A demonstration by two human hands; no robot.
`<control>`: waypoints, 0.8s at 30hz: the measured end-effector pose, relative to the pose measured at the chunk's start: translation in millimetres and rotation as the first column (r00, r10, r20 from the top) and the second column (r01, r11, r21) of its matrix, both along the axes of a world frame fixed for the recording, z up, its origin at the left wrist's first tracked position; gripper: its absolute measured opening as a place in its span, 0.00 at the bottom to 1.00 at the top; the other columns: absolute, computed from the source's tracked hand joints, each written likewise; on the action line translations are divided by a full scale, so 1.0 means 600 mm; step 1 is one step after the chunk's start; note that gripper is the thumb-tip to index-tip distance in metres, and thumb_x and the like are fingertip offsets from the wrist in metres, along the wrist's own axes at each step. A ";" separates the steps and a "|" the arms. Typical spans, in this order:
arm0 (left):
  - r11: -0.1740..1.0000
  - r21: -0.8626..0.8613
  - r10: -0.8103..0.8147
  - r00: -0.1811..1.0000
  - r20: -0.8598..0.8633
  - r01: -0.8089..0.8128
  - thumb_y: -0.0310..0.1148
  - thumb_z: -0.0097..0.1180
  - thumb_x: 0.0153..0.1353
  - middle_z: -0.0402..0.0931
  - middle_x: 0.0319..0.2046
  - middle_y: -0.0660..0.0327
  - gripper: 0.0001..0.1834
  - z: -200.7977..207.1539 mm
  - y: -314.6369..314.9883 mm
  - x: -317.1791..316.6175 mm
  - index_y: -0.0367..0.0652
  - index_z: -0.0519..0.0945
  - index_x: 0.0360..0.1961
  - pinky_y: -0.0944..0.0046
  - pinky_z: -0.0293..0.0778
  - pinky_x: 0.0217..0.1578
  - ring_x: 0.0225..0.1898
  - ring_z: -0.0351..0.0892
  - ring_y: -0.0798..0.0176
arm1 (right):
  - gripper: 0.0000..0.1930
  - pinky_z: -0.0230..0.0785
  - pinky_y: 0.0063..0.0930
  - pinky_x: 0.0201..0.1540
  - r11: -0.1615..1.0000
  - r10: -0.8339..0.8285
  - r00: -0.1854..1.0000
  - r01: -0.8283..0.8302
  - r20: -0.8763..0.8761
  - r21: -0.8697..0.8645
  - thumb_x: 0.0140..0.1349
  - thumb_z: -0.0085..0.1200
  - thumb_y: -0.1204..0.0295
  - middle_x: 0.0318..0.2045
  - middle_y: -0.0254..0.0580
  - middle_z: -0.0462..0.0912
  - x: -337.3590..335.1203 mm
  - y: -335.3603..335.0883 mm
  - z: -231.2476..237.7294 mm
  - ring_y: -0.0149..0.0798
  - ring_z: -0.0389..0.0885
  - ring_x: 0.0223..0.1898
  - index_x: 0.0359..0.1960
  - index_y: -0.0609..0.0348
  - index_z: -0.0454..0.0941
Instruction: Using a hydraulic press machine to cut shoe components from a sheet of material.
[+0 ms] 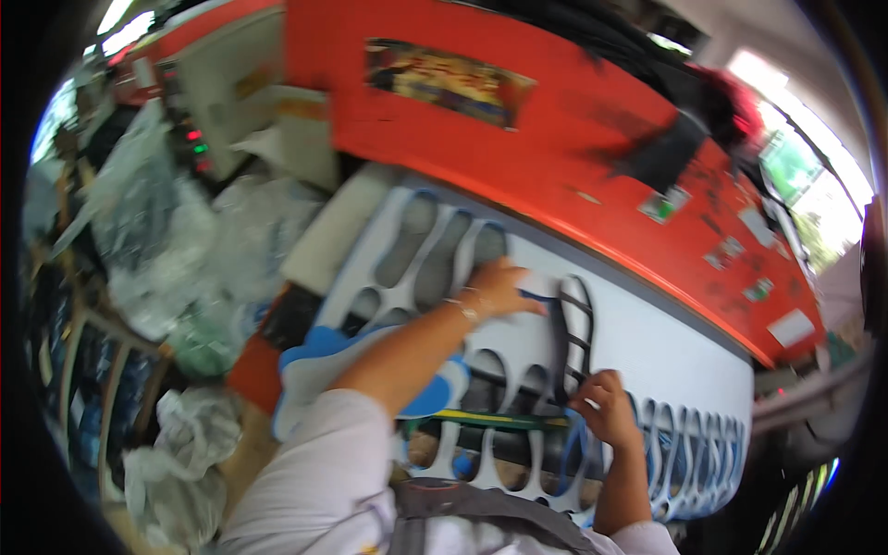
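Note:
My left hand (499, 289) reaches across a white board (666, 338) with sole-shaped cutouts. Its thumb stands apart from the fingers, which are over a grey sole-shaped piece (488, 242). Two more grey sole shapes (439, 264) lie to its left. Between my hands is a dark, blurred sole-shaped piece (561, 342) with light gaps along its right side. My right hand (606, 407) is closed, its fingertips at the near end of that piece. A blue-edged strip (573, 449) shows just below this hand. What lies under my left fingers is hidden.
A blue-and-white foam sheet (319, 365) lies under my left forearm. Along the board's near edge runs a green and yellow strip (495, 419). A large red machine panel (555, 139) rises behind the board. Clear plastic bags (213, 250) crowd the left side.

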State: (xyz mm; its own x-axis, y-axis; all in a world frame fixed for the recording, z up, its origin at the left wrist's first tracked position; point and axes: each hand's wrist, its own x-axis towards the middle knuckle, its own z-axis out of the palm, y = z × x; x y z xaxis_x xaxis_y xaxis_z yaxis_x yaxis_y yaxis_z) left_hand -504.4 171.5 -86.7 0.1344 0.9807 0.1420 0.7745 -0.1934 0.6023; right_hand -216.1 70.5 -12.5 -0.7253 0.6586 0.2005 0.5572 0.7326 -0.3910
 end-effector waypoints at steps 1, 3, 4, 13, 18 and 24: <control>0.986 0.152 -0.075 0.997 -0.002 0.074 0.54 0.64 0.42 0.71 0.47 0.52 0.31 0.008 -0.008 0.016 0.48 0.77 0.46 0.55 0.64 0.52 0.50 0.70 0.49 | 0.10 0.63 0.39 0.47 0.993 -0.110 0.993 0.109 -0.051 -0.038 0.45 0.63 0.73 0.36 0.44 0.75 0.015 -0.004 -0.010 0.47 0.71 0.44 0.29 0.59 0.76; 0.983 0.182 -0.005 1.000 0.006 0.004 0.33 0.56 0.48 0.75 0.35 0.49 0.08 -0.038 0.026 0.037 0.45 0.79 0.30 0.51 0.69 0.41 0.42 0.73 0.44 | 0.18 0.58 0.42 0.54 0.934 -0.344 0.921 0.356 -0.182 0.034 0.45 0.63 0.69 0.46 0.51 0.71 0.018 0.001 -0.046 0.51 0.67 0.50 0.38 0.59 0.74; 0.944 0.289 0.084 0.962 0.259 -0.160 0.30 0.51 0.52 0.76 0.29 0.48 0.06 -0.059 0.045 0.037 0.43 0.78 0.29 0.49 0.70 0.36 0.35 0.76 0.45 | 0.25 0.56 0.42 0.56 0.907 -0.397 0.901 0.415 -0.176 0.075 0.46 0.63 0.66 0.48 0.54 0.69 0.018 0.028 -0.070 0.55 0.65 0.53 0.46 0.60 0.70; 0.712 0.218 0.236 0.520 0.821 -0.667 0.31 0.44 0.63 0.72 0.20 0.58 0.10 0.108 -0.120 -0.020 0.39 0.71 0.43 0.61 0.69 0.25 0.23 0.73 0.63 | 0.36 0.60 0.37 0.57 0.903 -0.424 0.901 0.412 -0.095 -0.125 0.50 0.56 0.66 0.51 0.64 0.70 -0.029 0.170 -0.157 0.57 0.69 0.53 0.60 0.69 0.58; 0.841 0.207 0.062 0.471 0.880 -0.499 0.42 0.36 0.69 0.64 0.53 0.52 0.30 0.103 -0.254 0.013 0.48 0.46 0.68 0.60 0.59 0.55 0.55 0.64 0.59 | 0.25 0.69 0.31 0.41 0.646 -0.375 0.845 -0.056 -0.380 -0.761 0.58 0.54 0.66 0.42 0.53 0.74 -0.118 0.058 0.004 0.42 0.74 0.41 0.51 0.75 0.68; 0.955 0.126 -0.053 0.264 0.963 -0.268 0.38 0.52 0.57 0.56 0.59 0.48 0.45 0.191 -0.380 0.052 0.37 0.38 0.67 0.64 0.53 0.59 0.59 0.56 0.60 | 0.23 0.67 0.31 0.45 0.660 -0.055 0.885 -0.315 -0.462 -0.682 0.64 0.44 0.65 0.43 0.54 0.76 -0.227 -0.070 0.069 0.41 0.75 0.42 0.52 0.75 0.68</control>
State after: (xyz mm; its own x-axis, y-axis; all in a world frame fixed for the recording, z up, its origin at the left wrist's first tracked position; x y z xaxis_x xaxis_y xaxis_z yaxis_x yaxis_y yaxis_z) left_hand -473.4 -56.3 28.1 -0.3590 0.8883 0.2864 -0.3019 -0.4009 0.8649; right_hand -352.0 28.8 29.1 -0.7810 0.6246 0.0000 0.1281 0.1602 -0.9787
